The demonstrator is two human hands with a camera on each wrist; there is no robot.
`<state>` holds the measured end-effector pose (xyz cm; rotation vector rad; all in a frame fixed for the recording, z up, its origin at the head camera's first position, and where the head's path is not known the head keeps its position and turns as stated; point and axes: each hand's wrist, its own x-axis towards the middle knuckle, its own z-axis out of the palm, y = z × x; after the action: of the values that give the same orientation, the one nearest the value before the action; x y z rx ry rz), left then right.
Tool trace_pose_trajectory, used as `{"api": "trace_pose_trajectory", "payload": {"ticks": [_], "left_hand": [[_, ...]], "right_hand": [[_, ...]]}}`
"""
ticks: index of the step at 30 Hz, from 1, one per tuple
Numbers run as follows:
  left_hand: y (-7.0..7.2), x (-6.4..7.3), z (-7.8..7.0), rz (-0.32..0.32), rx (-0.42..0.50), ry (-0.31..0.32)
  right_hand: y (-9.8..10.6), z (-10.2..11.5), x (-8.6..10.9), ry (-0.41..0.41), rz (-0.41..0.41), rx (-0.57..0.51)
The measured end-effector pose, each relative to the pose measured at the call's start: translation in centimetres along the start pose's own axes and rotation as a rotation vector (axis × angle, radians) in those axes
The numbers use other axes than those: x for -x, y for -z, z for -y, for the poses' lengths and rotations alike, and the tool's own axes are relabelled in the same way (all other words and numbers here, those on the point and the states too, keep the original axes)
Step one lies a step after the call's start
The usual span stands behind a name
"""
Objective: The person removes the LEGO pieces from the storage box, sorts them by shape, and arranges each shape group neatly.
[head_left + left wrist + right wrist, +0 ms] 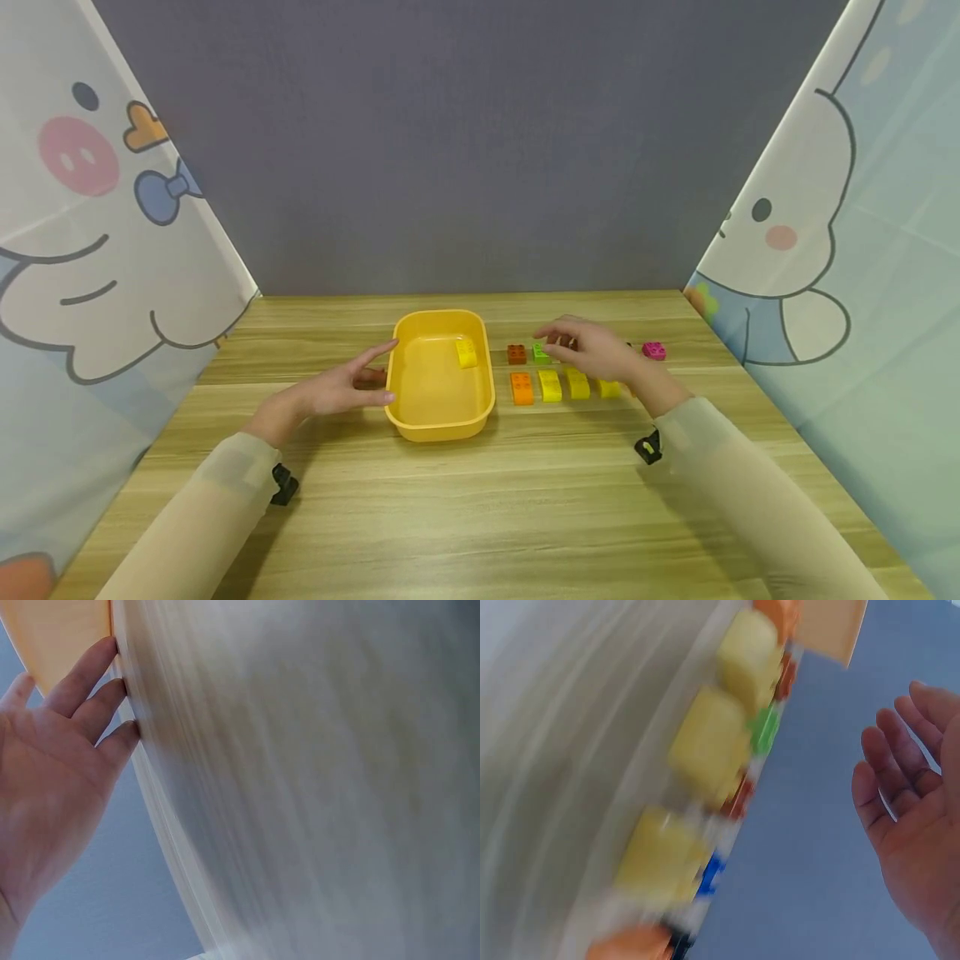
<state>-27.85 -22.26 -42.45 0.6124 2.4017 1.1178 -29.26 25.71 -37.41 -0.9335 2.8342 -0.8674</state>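
Note:
My left hand (339, 389) is at the left side of a yellow plastic bin (441, 432), its spread fingers and thumb right at the rim. Inside the bin, toward the back right, lies one yellow building brick (466, 354). To the right, my right hand (592, 348) hovers over the rows of bricks, its fingers loosely bent and holding nothing. Beneath and around it are a green brick (539, 353), a dark red brick (516, 354) and a yellow brick (577, 384). The right wrist view shows the same hand (922, 795) apart from the bricks, among them a blue one (710, 874).
The front row holds an orange brick (522, 388) and more yellow bricks (550, 386). A magenta brick (654, 351) ends the back row at the right. Everything stands on a wood-grain table (465, 525), with a grey panel (465, 167) behind and printed cloth at both sides.

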Motion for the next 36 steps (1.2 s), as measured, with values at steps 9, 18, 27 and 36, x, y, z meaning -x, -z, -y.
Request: {"api": "trace_pose_trajectory", "payload": {"ticks": [9,18,27,36], "left_hand": [[0.2,-0.2,0.1,0.001,0.014,0.012],[0.2,-0.1,0.1,-0.003,0.019,0.016],[0.0,-0.1,0.1,0.005,0.019,0.011],[0.1,0.0,0.0,0.006,0.007,0.005]], "right_hand": [[-3.5,3.4,-6.4,0.070,0.038,0.032],[-6.5,5.4,-10.6,0.061,0.129,0.192],[-8.3,6.7,-12.0,-0.040,0.254,0.423],[-8.7,6.3,-12.4,0.014,0.313,0.257]]}}
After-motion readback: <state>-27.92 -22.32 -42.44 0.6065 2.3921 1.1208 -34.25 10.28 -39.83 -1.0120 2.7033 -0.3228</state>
